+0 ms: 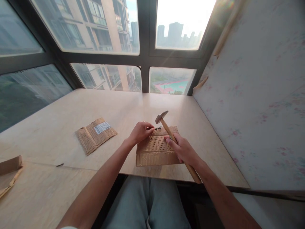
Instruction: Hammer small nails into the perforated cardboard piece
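A hammer with a wooden handle is gripped in my right hand, its metal head raised beyond the far part of a brown cardboard piece. Rows of small holes cover the cardboard's middle. Along its far side stands a short row of dark nails. At the left end of that row, my left hand is closed in a pinch on a nail, mostly hidden by the fingertips.
To the left lies a folded cardboard packet with a white label. A small dark object rests near the seam of the table. An open cardboard box sits at the left edge. Windows stand behind, and a papered wall on the right.
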`<state>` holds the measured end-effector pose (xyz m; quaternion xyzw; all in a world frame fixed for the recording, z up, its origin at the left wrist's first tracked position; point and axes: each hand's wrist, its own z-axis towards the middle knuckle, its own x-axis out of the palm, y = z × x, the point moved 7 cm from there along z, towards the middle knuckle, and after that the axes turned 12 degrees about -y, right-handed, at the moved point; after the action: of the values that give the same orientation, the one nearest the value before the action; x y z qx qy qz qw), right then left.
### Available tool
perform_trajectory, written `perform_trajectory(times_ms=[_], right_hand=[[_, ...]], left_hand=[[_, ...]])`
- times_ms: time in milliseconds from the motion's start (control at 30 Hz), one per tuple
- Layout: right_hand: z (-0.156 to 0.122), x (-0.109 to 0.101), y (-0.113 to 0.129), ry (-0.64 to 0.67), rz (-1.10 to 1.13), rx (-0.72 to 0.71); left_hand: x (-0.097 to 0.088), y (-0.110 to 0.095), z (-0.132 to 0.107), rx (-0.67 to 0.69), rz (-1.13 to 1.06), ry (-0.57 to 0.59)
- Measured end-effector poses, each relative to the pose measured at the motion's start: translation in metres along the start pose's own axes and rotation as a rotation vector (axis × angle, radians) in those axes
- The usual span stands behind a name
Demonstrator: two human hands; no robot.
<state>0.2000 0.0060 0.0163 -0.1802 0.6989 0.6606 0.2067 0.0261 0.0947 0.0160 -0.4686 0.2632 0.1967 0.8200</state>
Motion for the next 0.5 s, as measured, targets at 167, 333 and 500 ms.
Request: perform_trajectory(times_ms=[167,333,500], right_hand=[[-0.0019,0.0002,-0.0037,-0.002,0.015,-0.002],[-0.0013,0.0004,-0.004,-0.007,0.013,-0.013],[0.0002,0.0015,-0.0005,-0.008,0.016,-0.01]], left_hand=[[-0.0006,-0.0005,0.0002,-0.005,0.008,-0.008],[0.001,0.0026,-0.0003,0.028,-0.014,0.053],[-0.0041,0.0087,-0.002,0.004,-0.033,0.043]])
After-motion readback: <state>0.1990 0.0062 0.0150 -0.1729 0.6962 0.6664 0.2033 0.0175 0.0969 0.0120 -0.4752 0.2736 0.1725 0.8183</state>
